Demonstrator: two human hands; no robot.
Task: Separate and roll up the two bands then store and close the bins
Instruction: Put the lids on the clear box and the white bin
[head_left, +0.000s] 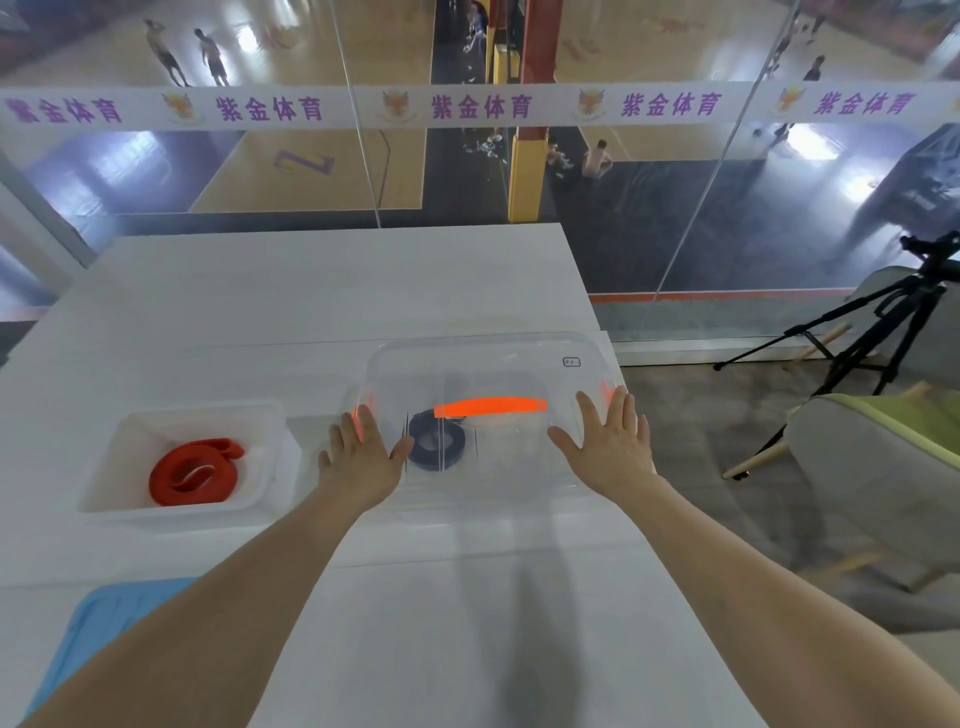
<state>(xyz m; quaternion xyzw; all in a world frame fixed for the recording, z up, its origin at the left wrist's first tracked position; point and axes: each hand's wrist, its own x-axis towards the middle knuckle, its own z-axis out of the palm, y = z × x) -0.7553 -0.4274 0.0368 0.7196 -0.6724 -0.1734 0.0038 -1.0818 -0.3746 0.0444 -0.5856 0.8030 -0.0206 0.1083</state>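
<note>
Two bins sit on the white tabletop. The left grip and the right grip are bare hands. Both lie flat on the clear lid of the right bin, with fingers straight and spread, holding nothing. The rolled blue band is inside this bin, under the lid. It is just beside the left thumb, at 3 o'clock from the left grip and 9 o'clock from the right grip. The orange handle on the lid is between the two grips, a bit further away. The rolled red band lies in the open bin, at 9 o'clock from the left grip, well apart.
</note>
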